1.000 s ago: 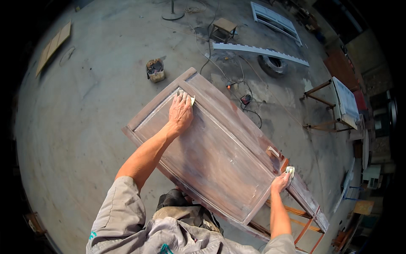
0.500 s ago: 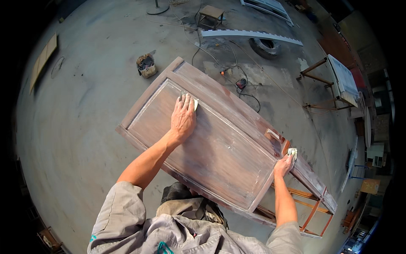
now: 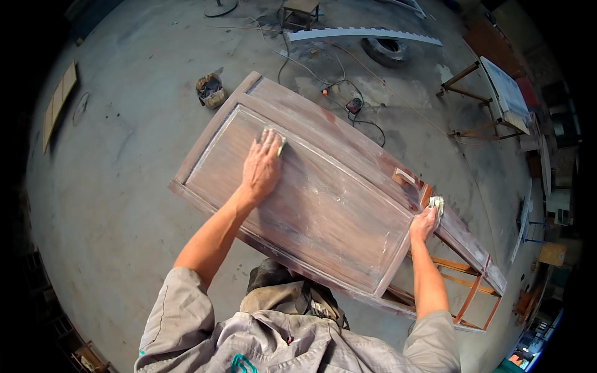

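Note:
A reddish-brown wooden door (image 3: 311, 205), streaked with pale dust, lies aslant before me. Its large panel is bordered by a moulding, and open framework (image 3: 469, 280) makes up the right end. My left hand (image 3: 262, 166) lies on the panel near its upper moulding, fingers together over a pale piece of sandpaper (image 3: 282, 147) whose edge sticks out. At the door's far right stile, my right hand (image 3: 425, 222) grips a folded piece of sandpaper (image 3: 436, 204). A small pale handle-like piece (image 3: 405, 176) sits beside a brighter red-brown patch near that hand.
A bucket (image 3: 211, 91) with dark contents stands past the upper left corner. Beyond the door are a cabled power tool (image 3: 354, 105), a tyre (image 3: 385, 52), a long white strip (image 3: 364, 35) and a stool (image 3: 301, 11). A white panel (image 3: 502, 93) rests on trestles at right.
The view has shifted slightly, so the door appears higher in it. My left hand stays near the upper moulding with little movement; my right hand keeps its hold at the right stile.

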Motion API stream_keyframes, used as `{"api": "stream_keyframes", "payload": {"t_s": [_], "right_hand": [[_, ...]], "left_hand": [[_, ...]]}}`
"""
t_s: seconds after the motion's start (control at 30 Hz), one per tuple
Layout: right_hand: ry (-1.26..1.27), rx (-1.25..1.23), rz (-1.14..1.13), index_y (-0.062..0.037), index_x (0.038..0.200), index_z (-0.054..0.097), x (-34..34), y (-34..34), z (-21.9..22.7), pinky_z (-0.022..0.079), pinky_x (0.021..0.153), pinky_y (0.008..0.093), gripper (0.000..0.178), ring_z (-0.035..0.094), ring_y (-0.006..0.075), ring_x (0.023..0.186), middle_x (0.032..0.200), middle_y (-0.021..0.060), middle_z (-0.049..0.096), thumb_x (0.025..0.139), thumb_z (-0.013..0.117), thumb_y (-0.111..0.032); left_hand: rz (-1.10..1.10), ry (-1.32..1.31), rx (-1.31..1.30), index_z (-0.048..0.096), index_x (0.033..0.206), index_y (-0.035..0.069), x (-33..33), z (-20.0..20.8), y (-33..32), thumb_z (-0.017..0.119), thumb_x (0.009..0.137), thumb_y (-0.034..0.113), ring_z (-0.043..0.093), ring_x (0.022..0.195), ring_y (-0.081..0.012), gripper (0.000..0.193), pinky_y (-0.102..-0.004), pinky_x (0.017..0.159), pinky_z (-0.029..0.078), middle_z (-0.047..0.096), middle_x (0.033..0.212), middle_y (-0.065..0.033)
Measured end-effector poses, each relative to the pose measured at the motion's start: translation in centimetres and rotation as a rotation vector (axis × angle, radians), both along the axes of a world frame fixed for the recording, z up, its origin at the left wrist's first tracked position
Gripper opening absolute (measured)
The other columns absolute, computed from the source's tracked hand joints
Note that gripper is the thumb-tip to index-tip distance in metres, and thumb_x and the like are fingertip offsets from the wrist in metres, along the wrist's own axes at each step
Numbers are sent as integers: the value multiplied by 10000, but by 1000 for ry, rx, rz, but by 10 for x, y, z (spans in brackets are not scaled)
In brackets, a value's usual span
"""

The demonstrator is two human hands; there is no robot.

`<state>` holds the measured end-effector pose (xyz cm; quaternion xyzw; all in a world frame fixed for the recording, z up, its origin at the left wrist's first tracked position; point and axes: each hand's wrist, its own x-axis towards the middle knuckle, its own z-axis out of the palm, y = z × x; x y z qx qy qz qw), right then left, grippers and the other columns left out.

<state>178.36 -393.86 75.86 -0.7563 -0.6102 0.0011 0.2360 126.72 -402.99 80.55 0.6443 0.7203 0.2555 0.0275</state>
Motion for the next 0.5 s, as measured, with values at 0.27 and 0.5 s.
{"api": "stream_keyframes", "payload": {"t_s": [0.27, 0.5], "right_hand": [[64, -65, -31, 58, 1288, 578, -31, 3, 24, 427, 1035, 509, 376, 561, 459, 1211, 1278, 284, 628, 1039, 462, -199], [24, -134, -72, 25, 1368, 564, -33, -2, 30, 398, 1123, 484, 434, 508, 430, 1325, 1413, 261, 568, 1054, 451, -252]], "left_hand": [[-278, -125, -52, 542, 1402, -58, 102, -1, -24, 595, 909, 96, 409, 1463, -377, 520, -485, 1240, 289, 480, 1533, -234], [39, 120, 18, 557, 1389, -65, -38, -1, -11, 568, 955, 104, 423, 1450, -397, 466, -486, 1233, 302, 511, 1504, -249]]}}
